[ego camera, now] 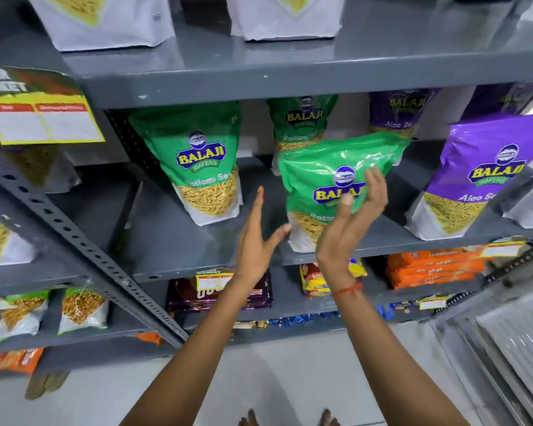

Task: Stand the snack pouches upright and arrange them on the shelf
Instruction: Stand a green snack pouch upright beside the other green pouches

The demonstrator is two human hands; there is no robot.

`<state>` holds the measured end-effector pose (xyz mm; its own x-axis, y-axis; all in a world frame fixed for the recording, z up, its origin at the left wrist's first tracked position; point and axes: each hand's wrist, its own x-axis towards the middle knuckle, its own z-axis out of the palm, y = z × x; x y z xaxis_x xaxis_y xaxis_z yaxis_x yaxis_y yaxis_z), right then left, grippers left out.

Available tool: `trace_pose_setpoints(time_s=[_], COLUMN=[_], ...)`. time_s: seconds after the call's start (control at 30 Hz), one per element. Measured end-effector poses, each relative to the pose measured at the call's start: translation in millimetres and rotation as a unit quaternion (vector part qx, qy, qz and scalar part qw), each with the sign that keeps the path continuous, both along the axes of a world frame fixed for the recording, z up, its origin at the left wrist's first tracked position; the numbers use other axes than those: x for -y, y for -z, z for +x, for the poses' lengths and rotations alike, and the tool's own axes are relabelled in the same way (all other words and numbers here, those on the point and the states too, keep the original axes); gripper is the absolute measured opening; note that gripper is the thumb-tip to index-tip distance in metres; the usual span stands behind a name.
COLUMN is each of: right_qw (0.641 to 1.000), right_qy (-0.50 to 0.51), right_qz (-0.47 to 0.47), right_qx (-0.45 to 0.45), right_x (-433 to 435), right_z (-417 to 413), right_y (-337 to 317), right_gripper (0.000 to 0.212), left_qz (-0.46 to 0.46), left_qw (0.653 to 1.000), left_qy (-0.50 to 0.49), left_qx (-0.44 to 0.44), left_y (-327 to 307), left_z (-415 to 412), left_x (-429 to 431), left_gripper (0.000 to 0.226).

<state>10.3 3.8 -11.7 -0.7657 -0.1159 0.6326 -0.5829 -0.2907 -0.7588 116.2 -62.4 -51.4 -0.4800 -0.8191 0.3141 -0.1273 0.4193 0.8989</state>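
Green Balaji pouch [336,182] stands on the grey mid shelf [173,241], near front edge, approx centre of the bay. Long axis near vertical, top leaning a bit to the right; printed face twd camera, white base down on the shelf. L hand [256,241] is spread, fingers straight up, thumb tip at the pouch's lower-left corner, can't tell if touching. R hand [351,216] also spread, palm twd the pouch front, fingers loosely curved over the logo; not gripping. 2nd green pouch [203,167] upright to the left, well apart. 3rd green pouch [302,124] stands behind the centre one, partly hidden. Purple pouch [474,179] upright at right, another purple pouch [394,115] further back
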Motion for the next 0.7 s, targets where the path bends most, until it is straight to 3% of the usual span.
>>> trace_pose_setpoints(time_s=[0.1,0.2,0.27,0.33,0.4,0.5,0.6,0.7], right_qw=[0.992,0.987,0.98,0.969,0.948,0.865,0.816,0.832], right_qy=[-0.04,-0.106,-0.134,-0.158,-0.195,-0.33,-0.411,-0.389], right_qz=[0.02,0.05,0.103,0.181,0.243,0.273,0.299,0.304], right_qx=[-0.119,-0.113,-0.102,-0.06,0.06,0.262,0.275,0.253], right_x=[36.8,78.3,103.5,129.7,154.9,167.7,167.2,154.1], right_z=[48.5,80.1,91.1,90.2,81.1,62.9,56.7,65.4], right_y=[-12.8,-5.6,1.5,15.7,26.9,41.7,62.5,69.5], right_gripper=[0.044,0.039,0.038,0.041,0.052,0.061,0.055,0.038], left_qz=[-0.076,-0.091,-0.054,0.021,0.111,0.168,0.185,0.19], left_qw=[0.993,0.978,0.973,0.98,0.986,0.983,0.981,0.98], left_qy=[-0.074,-0.181,-0.224,-0.2,-0.123,-0.051,-0.04,-0.038], left_qx=[-0.043,-0.056,-0.035,0.001,0.012,0.048,0.05,0.037], left_y=[-19.0,-18.1,-6.1,9.9,19.9,27.8,36.4,35.1], left_z=[33.1,65.4,85.0,96.5,102.8,106.7,109.9,116.5], left_x=[20.2,57.0,87.6,118.2,143.2,161.8,164.9,158.5], left_gripper=[0.076,0.081,0.089,0.095,0.093,0.066,0.042,0.041])
